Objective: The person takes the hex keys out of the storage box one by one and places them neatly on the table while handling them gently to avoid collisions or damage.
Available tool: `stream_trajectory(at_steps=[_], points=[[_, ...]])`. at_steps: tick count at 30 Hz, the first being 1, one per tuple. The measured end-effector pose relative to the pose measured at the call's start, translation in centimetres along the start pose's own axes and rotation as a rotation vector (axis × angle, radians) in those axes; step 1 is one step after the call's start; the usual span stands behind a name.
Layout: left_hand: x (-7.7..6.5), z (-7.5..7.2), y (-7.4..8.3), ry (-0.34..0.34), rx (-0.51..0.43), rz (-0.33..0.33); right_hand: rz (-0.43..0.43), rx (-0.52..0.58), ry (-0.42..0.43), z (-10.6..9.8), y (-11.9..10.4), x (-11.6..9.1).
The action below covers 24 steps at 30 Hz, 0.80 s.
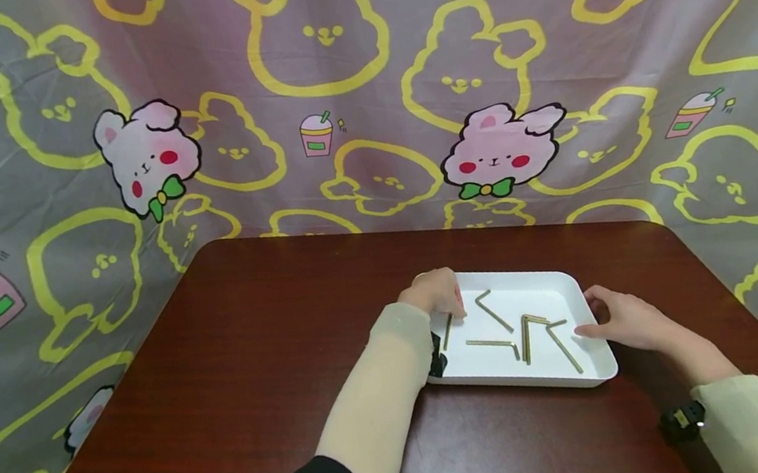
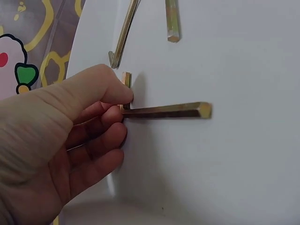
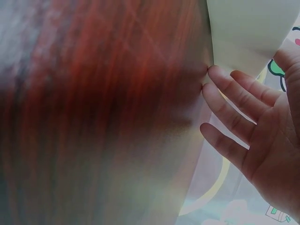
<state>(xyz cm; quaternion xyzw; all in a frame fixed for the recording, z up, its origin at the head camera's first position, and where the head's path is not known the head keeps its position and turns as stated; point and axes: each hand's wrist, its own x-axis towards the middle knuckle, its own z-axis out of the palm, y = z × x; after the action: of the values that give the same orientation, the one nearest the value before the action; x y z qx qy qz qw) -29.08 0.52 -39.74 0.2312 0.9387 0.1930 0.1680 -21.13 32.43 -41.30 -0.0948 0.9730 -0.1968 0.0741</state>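
As we're scanning from the left, we're seeing the dark brown table stretching toward the white tray, where the left hand is leaning in over the left end. It's pinching a brassy hex key near its bend, and the key's longer arm is sticking out over the tray floor. Next, a far key is lying toward the back wall, and a sideways key is sitting closer to us. Then we're spotting what could be two overlapping keys, though honestly they're looking too small to count, with a rightmost key lying just beside. Over at the right end, the right hand is holding the tray's edge, thumb over the rim, fingers outside. A dark gadget is riding on that wrist.
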Motion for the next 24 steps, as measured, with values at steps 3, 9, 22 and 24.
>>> stream_trajectory(at_steps=[3, 9, 22, 24], points=[[0.0, 0.0, 0.0, -0.005, 0.018, 0.005, 0.007, 0.002, -0.002, 0.0, -0.1, 0.0], [0.5, 0.0, -0.4, -0.015, -0.04, 0.037, 0.015, 0.007, -0.007, -0.1, -0.2, -0.1], [0.7, -0.2, -1.2, -0.059, -0.331, 0.099, 0.01, 0.007, -0.004, 0.1, -0.1, 0.0], [0.9, -0.2, -1.3, -0.078, -0.387, 0.103, 0.007, 0.008, -0.004, 0.1, -0.1, 0.0]])
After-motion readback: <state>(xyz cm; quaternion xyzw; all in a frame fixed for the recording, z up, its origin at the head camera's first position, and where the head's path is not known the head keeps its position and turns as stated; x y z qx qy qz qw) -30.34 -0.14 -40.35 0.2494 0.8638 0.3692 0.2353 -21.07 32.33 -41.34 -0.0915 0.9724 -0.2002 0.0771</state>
